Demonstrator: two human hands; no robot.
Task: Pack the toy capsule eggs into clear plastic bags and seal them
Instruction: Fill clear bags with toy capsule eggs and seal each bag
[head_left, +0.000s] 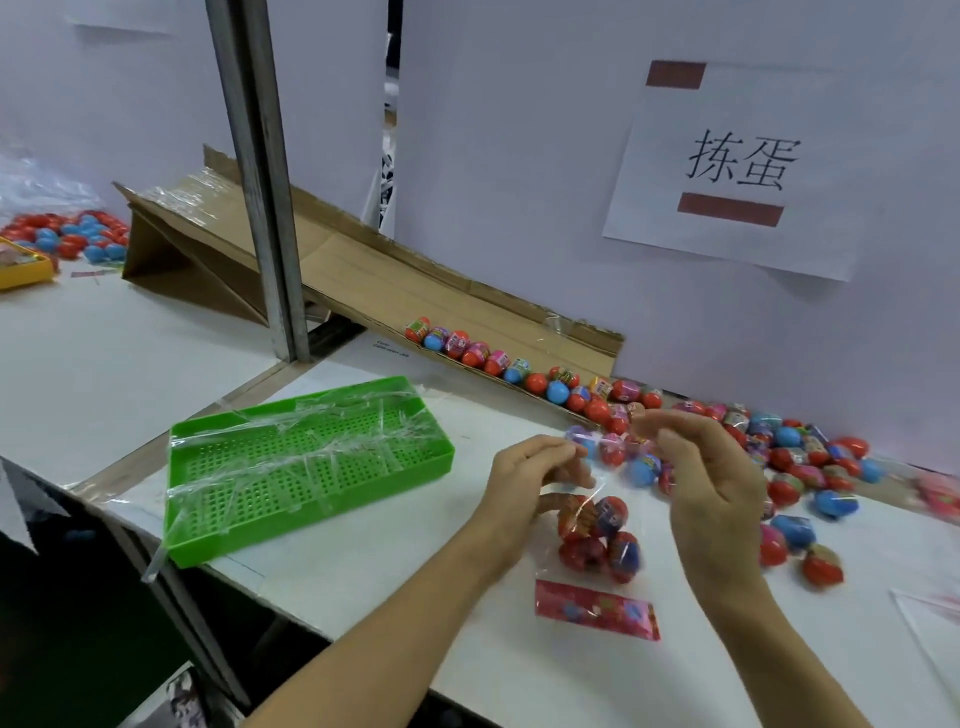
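Nearest, a red label strip (597, 609) lies on the white table (395, 571). Just beyond, the left hand (524, 483) pinches a clear bag (597, 540) w/ eggs inside; right hand (711, 478) hovers, fingers loosely curled, holding nothing. Loose eggs (800, 467) beyond; green tray (306, 467) to the left.

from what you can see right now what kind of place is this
Probably a hand-packing station in a small toy factory or workshop. Dozens of capsule eggs lie loose on a white worktable, more line a cardboard chute, and a printed paper sign hangs on the partition.
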